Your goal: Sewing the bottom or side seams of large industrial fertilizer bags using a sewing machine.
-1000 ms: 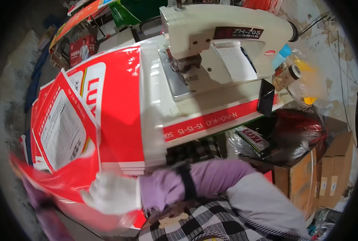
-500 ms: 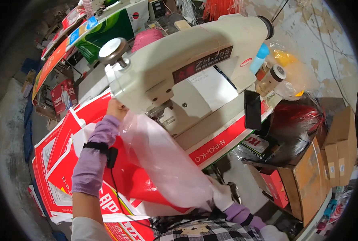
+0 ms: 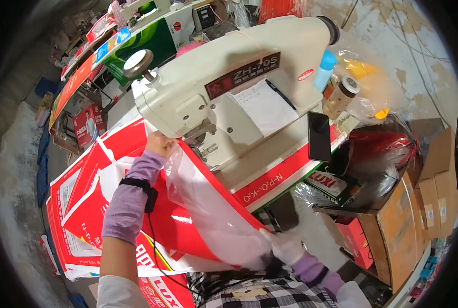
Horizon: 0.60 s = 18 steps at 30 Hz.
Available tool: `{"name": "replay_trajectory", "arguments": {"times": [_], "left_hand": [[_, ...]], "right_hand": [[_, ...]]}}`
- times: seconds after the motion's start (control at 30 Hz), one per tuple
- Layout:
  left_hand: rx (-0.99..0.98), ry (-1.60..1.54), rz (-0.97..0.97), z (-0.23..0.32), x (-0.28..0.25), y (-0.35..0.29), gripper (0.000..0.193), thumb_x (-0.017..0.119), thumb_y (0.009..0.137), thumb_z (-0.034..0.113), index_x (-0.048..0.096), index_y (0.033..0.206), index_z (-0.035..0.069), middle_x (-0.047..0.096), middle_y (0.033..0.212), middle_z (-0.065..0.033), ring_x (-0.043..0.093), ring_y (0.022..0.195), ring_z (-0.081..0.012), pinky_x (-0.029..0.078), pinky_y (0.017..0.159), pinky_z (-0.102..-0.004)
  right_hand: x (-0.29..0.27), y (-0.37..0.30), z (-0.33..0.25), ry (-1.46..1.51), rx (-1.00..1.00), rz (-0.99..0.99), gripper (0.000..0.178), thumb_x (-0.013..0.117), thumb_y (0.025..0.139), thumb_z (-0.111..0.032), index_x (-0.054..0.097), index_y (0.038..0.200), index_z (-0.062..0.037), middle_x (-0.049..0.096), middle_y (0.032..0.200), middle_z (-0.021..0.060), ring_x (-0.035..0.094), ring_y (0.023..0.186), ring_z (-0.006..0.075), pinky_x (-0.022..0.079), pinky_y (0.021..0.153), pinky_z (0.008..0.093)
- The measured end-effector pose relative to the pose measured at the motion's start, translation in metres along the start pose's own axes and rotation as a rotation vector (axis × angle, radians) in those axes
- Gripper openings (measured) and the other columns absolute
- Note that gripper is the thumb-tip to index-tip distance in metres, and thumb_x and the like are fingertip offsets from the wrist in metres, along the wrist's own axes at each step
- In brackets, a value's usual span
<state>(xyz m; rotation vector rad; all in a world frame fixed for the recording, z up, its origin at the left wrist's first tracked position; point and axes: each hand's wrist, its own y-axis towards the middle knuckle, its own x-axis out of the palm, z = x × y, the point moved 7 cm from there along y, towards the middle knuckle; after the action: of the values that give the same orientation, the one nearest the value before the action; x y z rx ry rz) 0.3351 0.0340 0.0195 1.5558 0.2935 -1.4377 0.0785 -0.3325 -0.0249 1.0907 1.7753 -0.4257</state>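
Observation:
A large cream sewing machine (image 3: 229, 66) stands across the middle, its sewing head (image 3: 195, 131) at the left end. Just left of that head, my left hand (image 3: 159, 143) is closed on the far end of a red-and-white printed sack's mouth edge. The sack has a translucent plastic liner (image 3: 198, 197), which spreads between my hands. A red edge strip (image 3: 221, 190) of the sack runs beside the liner, from the sewing head down toward my right hand. At the near end, my right hand (image 3: 286, 247), in a white glove and somewhat blurred, grips the sack's edge.
Printed sacks (image 3: 77, 218) lie layered at left. On the machine bed rest a paper sheet (image 3: 262, 108), a pen (image 3: 280, 96) and a phone (image 3: 319, 136). Behind them stand a blue bottle (image 3: 325, 72) and a jar (image 3: 341, 97). Cardboard boxes (image 3: 393, 231) are at right.
A red edge strip now shows along the liner, where the liner lay loose over it before. My right hand has moved slightly up and right. The view has shifted a little.

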Motion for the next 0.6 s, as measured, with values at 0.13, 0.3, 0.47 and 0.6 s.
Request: {"name": "replay_trajectory", "arguments": {"times": [0.13,0.3,0.47,0.6], "left_hand": [[-0.157,0.182,-0.128,0.029,-0.016,0.008,0.031,0.063,0.071,0.003,0.074,0.09,0.025,0.067,0.08,-0.0068,0.065,0.071,-0.0277,0.054,0.064,-0.0387],[-0.173,0.01,-0.363,0.016,0.002,-0.006,0.028,0.064,0.073,0.003,0.074,0.094,0.02,0.068,0.086,-0.0093,0.066,0.079,-0.0302,0.053,0.067,-0.0385],[-0.21,0.426,-0.244,0.037,-0.012,0.022,0.021,0.067,0.077,0.028,0.068,0.09,0.011,0.066,0.078,-0.0128,0.063,0.075,-0.0357,0.051,0.064,-0.0422],[0.117,0.113,-1.044,0.155,-0.024,-0.029,0.047,0.069,0.074,0.043,0.062,0.113,0.018,0.063,0.109,-0.0119,0.057,0.103,-0.0283,0.04,0.094,-0.0435]], "right_hand": [[0.053,-0.024,0.03,0.398,0.231,0.11,0.036,0.052,0.081,-0.01,0.067,0.111,-0.0236,0.06,0.062,0.008,0.06,0.053,0.0269,0.047,0.05,0.0394],[0.023,-0.053,0.012,0.663,0.48,-0.177,0.036,0.055,0.08,-0.013,0.069,0.11,-0.0274,0.067,0.075,0.0098,0.066,0.064,0.0265,0.053,0.061,0.0359],[0.07,0.001,0.007,0.837,0.396,-0.049,0.031,0.049,0.088,-0.008,0.065,0.114,-0.0152,0.067,0.096,0.0151,0.068,0.08,0.026,0.053,0.07,0.0325],[0.065,0.093,-0.022,0.886,0.355,-0.101,0.035,0.048,0.09,-0.012,0.059,0.122,-0.0166,0.065,0.087,0.0188,0.065,0.083,0.0335,0.051,0.071,0.0402]]}}
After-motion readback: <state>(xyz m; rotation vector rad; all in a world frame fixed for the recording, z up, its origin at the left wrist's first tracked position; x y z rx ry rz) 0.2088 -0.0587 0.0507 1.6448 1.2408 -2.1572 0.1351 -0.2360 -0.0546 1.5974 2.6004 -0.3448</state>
